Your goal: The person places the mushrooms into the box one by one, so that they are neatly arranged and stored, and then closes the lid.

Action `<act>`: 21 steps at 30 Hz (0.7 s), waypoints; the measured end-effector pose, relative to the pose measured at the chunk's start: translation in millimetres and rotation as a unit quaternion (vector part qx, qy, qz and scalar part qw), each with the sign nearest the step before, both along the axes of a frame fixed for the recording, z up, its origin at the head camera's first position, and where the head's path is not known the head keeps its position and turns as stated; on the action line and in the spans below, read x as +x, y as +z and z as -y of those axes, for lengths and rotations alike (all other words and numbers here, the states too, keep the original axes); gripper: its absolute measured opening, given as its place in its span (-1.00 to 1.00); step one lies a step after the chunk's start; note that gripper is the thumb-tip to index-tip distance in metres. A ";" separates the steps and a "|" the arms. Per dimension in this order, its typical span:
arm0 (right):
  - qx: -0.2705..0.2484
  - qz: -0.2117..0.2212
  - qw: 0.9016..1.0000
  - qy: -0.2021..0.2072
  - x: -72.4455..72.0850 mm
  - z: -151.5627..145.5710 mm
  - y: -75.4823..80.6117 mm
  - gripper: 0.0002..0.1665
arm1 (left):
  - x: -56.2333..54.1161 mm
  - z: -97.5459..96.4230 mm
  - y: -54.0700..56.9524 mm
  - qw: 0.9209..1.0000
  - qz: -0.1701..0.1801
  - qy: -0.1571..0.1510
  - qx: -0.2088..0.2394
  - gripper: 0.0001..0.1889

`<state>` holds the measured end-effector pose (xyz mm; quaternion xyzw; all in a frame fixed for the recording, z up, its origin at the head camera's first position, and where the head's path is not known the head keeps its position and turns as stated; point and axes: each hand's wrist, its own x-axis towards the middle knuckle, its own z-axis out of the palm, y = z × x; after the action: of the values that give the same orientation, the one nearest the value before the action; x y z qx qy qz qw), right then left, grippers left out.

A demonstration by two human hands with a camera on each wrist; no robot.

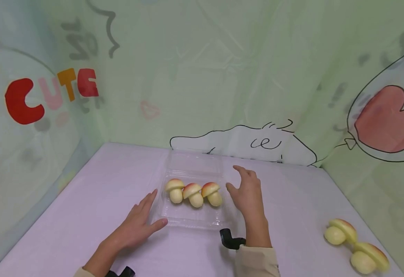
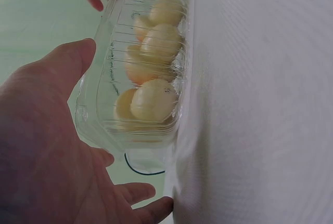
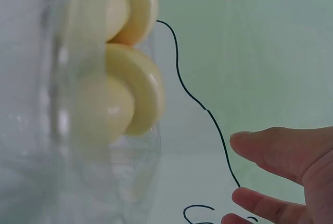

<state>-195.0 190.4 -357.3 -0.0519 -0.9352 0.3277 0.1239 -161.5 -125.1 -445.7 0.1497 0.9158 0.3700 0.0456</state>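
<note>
A clear plastic clamshell box point(image 1: 195, 222) lies on the table with its lid point(image 1: 195, 163) folded back. Three toy mushrooms point(image 1: 193, 192) with yellow stems and red-tinged caps sit side by side in it; the left wrist view shows these mushrooms point(image 2: 155, 101) through the ribbed wall. My left hand point(image 1: 136, 223) is spread at the box's left side, thumb by the near left corner, holding nothing. To the right of the box my right hand point(image 1: 248, 192) hovers with thumb and fingers apart. In the right wrist view this hand point(image 3: 291, 167) holds nothing either.
Two more toy mushrooms, one point(image 1: 340, 231) behind the other point(image 1: 369, 257), lie at the table's right edge. A printed green curtain point(image 1: 195, 77) surrounds the lilac tabletop point(image 1: 125, 165). Black wrist mounts point(image 1: 232, 240) stick out below the hands.
</note>
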 end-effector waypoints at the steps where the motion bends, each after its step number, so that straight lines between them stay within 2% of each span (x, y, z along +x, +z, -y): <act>1: 0.000 0.001 1.000 -0.004 0.3 -1.8 1.2 -0.28 | 0.3 0.0 0.2 1.000 0.000 0.000 0.000 0.04; 11: -0.005 0.010 0.999 -0.033 5.4 -19.5 7.7 -0.26 | 1.9 -0.1 2.0 1.000 0.000 0.000 0.001 0.05; 21: -0.009 -0.002 0.996 -0.089 8.8 -37.3 5.8 -0.23 | 0.1 -0.9 -0.4 1.000 0.000 0.002 0.000 0.05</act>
<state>-186.2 227.7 -351.5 -0.1352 -0.9236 0.3241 0.1538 -161.4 -124.2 -446.1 0.1481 0.9161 0.3699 0.0451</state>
